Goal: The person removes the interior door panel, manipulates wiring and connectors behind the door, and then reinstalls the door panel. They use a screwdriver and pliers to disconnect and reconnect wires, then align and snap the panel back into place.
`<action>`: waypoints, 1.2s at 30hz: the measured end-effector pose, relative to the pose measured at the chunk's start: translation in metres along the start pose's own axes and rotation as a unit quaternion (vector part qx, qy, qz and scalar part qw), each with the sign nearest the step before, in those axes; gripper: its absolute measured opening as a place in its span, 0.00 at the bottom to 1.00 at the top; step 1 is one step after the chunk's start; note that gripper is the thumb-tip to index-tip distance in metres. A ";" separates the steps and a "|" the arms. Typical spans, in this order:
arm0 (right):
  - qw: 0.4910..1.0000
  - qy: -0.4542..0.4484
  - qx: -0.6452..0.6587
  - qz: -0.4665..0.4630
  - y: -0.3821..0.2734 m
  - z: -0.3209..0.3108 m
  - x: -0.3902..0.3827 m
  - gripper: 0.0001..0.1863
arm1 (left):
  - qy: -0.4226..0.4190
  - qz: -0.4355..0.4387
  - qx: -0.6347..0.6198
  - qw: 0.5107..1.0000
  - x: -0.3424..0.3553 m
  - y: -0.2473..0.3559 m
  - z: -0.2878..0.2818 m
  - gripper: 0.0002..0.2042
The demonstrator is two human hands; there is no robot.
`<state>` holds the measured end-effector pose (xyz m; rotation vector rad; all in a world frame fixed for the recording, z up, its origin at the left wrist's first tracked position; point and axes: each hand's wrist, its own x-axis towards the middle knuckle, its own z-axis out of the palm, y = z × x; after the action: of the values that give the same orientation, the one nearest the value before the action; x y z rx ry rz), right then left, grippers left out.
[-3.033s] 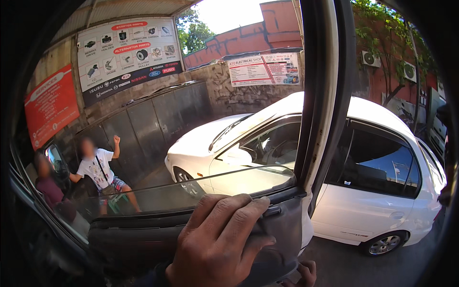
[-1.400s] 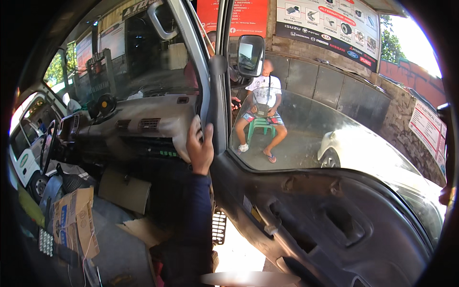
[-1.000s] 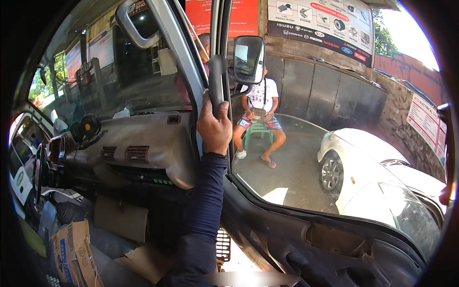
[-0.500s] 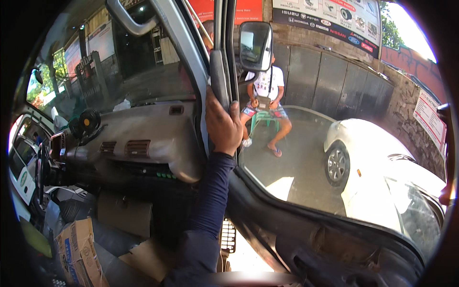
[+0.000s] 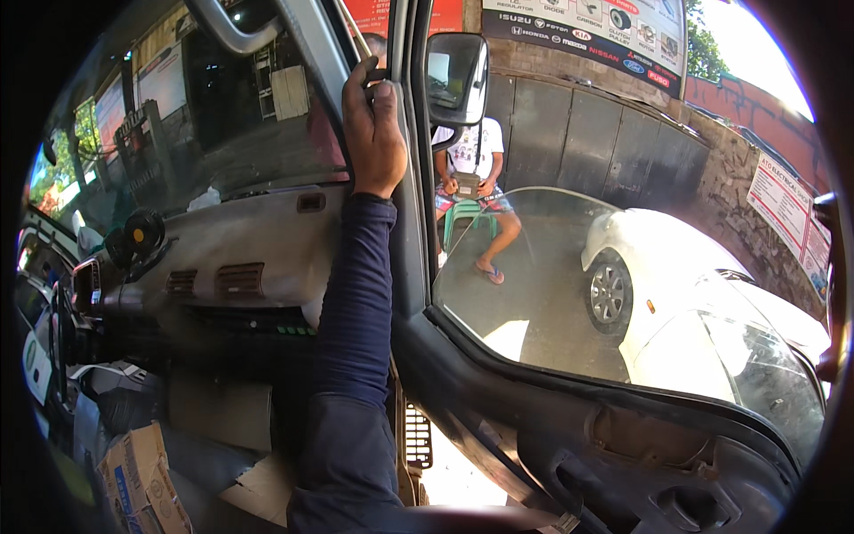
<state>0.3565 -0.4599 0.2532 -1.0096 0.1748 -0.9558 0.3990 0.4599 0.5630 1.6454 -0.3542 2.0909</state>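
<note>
The grey windscreen pillar (image 5: 342, 67) slants up between windscreen and open door, gripped high up.

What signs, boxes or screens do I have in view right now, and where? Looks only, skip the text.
Cardboard box: cab floor, lower left; brown with blue and white print.
Banner: on the wall, top middle; wide, white with small logos.
Red sign: top edge, left of the banner.
Notice board: stone wall, far right; white with red lettering.
Screens: none that I can make out.

A long, close-fitting dark navy sleeve (image 5: 356, 303) covers the arm to the wrist; the hand (image 5: 374, 133) is bare, ungloved.
</note>
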 end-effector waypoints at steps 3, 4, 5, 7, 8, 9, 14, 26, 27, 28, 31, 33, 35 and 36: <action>1.000 -0.006 -0.024 -0.004 -0.004 0.001 0.002 0.37 | -0.035 0.055 0.126 0.990 -0.015 0.004 -0.012 0.27; 1.000 -0.006 -0.027 -0.006 -0.005 0.001 0.004 0.37 | -0.027 0.053 0.120 0.991 -0.025 0.009 -0.013 0.29; 0.999 -0.007 -0.030 -0.009 -0.005 0.001 0.005 0.37 | -0.021 0.068 0.143 0.987 -0.033 0.014 -0.013 0.29; 1.000 -0.004 -0.025 -0.013 -0.007 0.001 0.006 0.37 | 0.000 0.066 0.167 0.984 -0.043 0.016 -0.010 0.29; 0.999 -0.005 -0.028 -0.014 -0.008 0.000 0.007 0.36 | -0.027 0.018 0.113 0.993 -0.042 0.012 -0.011 0.28; 0.999 -0.004 -0.034 -0.015 -0.010 -0.001 0.008 0.36 | -0.016 0.007 0.101 0.995 -0.044 0.008 -0.009 0.26; 0.998 -0.001 -0.062 -0.018 -0.018 -0.005 0.012 0.36 | -0.043 0.019 0.127 0.991 -0.077 -0.004 -0.017 0.27; 0.995 0.021 -0.086 -0.036 -0.025 -0.010 0.011 0.36 | 0.073 -0.103 0.599 0.791 -0.481 0.054 -0.114 0.23; 0.995 0.022 -0.091 -0.037 -0.026 -0.010 0.011 0.36 | 0.036 -0.139 0.595 0.791 -0.494 0.044 -0.116 0.22; 0.994 0.023 -0.096 -0.037 -0.028 -0.009 0.012 0.36 | -0.003 -0.175 0.590 0.788 -0.503 0.034 -0.113 0.21; 0.990 0.025 -0.133 -0.037 -0.030 -0.009 0.016 0.36 | -0.030 -0.515 0.303 0.802 -0.514 0.033 -0.123 0.21; 0.989 0.030 -0.137 -0.042 -0.032 -0.013 0.020 0.36 | 0.074 -0.484 0.170 0.855 -0.522 0.039 -0.130 0.21; 0.989 0.031 -0.136 -0.042 -0.035 -0.023 0.025 0.36 | 0.222 -0.498 -0.087 0.834 -0.540 0.040 -0.131 0.21; 0.989 0.031 -0.136 -0.042 -0.036 -0.029 0.028 0.36 | 0.290 -0.478 -0.219 0.800 -0.553 0.039 -0.129 0.21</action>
<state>0.3363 -0.5065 0.2736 -1.2449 0.3232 -1.0607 0.3720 0.3812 -0.0002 0.5973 0.1824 1.4257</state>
